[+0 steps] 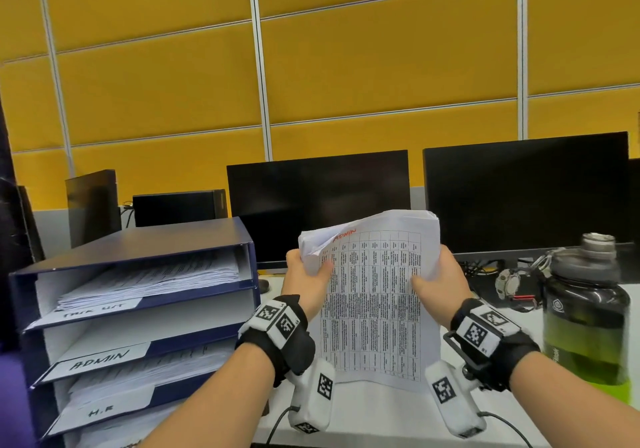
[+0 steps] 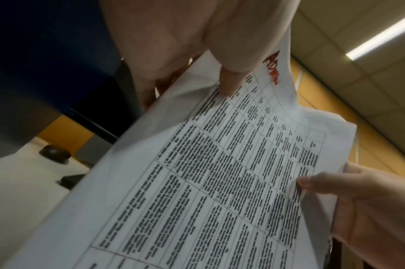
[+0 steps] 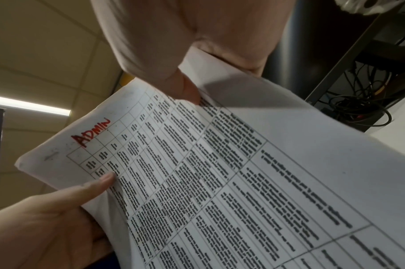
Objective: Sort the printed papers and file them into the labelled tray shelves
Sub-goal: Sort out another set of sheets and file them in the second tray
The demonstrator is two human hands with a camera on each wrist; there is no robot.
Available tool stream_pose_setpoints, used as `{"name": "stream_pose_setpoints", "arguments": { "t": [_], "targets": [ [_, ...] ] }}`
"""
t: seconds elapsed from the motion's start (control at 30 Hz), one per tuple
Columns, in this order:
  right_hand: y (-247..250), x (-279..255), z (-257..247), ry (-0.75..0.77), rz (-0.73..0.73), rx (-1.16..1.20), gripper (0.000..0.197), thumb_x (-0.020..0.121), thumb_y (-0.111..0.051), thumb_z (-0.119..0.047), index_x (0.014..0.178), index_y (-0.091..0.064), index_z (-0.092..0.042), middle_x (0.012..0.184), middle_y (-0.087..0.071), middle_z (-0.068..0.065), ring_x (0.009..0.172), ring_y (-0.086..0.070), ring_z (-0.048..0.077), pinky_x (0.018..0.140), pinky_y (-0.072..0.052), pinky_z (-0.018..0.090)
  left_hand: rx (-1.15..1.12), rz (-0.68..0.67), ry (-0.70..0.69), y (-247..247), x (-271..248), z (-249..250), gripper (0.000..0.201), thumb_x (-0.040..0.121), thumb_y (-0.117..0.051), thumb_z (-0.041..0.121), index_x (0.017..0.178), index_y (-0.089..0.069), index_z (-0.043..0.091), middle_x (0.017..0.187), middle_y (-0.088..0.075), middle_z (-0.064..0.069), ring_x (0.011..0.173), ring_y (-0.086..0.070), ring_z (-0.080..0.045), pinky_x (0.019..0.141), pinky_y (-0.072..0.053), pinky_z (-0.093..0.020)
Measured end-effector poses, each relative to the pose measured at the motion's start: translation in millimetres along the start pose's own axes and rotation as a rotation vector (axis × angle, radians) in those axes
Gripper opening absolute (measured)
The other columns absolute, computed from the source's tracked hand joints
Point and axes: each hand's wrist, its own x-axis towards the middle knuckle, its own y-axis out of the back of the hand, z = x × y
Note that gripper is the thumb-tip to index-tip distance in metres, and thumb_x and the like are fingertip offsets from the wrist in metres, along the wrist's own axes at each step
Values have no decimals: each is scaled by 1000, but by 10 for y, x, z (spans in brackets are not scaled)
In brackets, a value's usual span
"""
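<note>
Left hand [image 1: 306, 276] and right hand [image 1: 440, 279] each pinching a side of white printed papers marked ADMIN in red [image 1: 375, 303], blue labelled tray shelves [image 1: 138, 295] left of hands

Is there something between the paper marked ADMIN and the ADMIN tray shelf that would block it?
Nothing visible does. Both hands hold the ADMIN paper stack above the desk, right of the tray rack; the ADMIN shelf opens toward the person, its mouth unobstructed.

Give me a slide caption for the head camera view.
Both hands hold a printed sheet marked ADMIN beside the labelled tray shelves.
</note>
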Motion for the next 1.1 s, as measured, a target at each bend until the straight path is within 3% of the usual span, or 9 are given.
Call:
{"name": "stream_pose_setpoints", "arguments": {
  "t": [0.07,0.17,0.23,0.37,0.53,0.67,0.83,0.97,1.1],
  "targets": [
    [-1,-13,-19,7,11,-9,44,84,-58,4,120,-44,-17,101,-55,-4,94,-54,14,71,-45,23,-2,23,-58,5,-43,21,46,92,-57,17,122,-23,26,112,-52,-2,91,-58,-10,59,-46,-15],
    [1,1,-41,-2,1,-22,44,85,-57,4,122,-43,-15,104,-54,-3,97,-53,14,74,-45,24,41,128,-238,18,-62,122,54,89,-61,12,126,-27,30,121,-47,-2,104,-56,-16,78,-55,-27],
    [17,27,-37,-19,-16,-27,47,84,-58,5,125,-42,-13,106,-54,-1,99,-53,16,72,-44,22,136,207,-358,41,-58,205,38,90,-60,14,119,-39,23,118,-46,3,103,-50,-10,87,-48,-25],
    [54,61,-32,-37,-46,-58,49,85,-58,4,128,-40,-12,104,-53,-3,97,-51,13,71,-45,22,260,296,-545,105,-11,259,6,89,-61,12,85,-58,15,95,-52,6,85,-48,-1,75,-40,-13],
    [60,95,31,-22,-58,-77,50,85,-63,-3,128,-41,-15,110,-54,-3,106,-54,15,79,-47,27,136,302,-444,156,53,201,9,87,-65,14,80,-66,19,92,-60,7,86,-57,-6,74,-41,-5],
    [73,104,71,25,-98,-49,47,84,-66,-12,126,-44,-14,112,-58,-3,104,-56,14,68,-45,16,-45,319,-256,177,105,192,13,89,-63,18,83,-65,29,94,-68,-1,90,-65,-19,80,-55,-34],
    [114,107,149,20,-175,39,39,86,-62,-27,122,-50,-20,113,-63,-1,101,-64,17,79,-56,38,-57,382,-240,225,122,193,15,96,-52,21,90,-64,15,84,-65,-1,78,-61,-14,63,-46,-24],
    [161,75,169,13,-182,119,20,94,-48,-29,110,-56,-21,110,-67,5,98,-67,21,84,-55,42,-94,413,-192,177,141,132,13,96,-52,21,91,-63,16,86,-66,-2,82,-62,-18,68,-51,-29],
    [192,55,193,-5,-141,167,20,95,-46,-30,103,-62,-20,104,-70,7,94,-68,23,84,-55,46,-119,421,-139,117,113,67,11,87,-65,24,96,-58,24,98,-67,-3,87,-66,-17,71,-56,-34]
  ]
}}
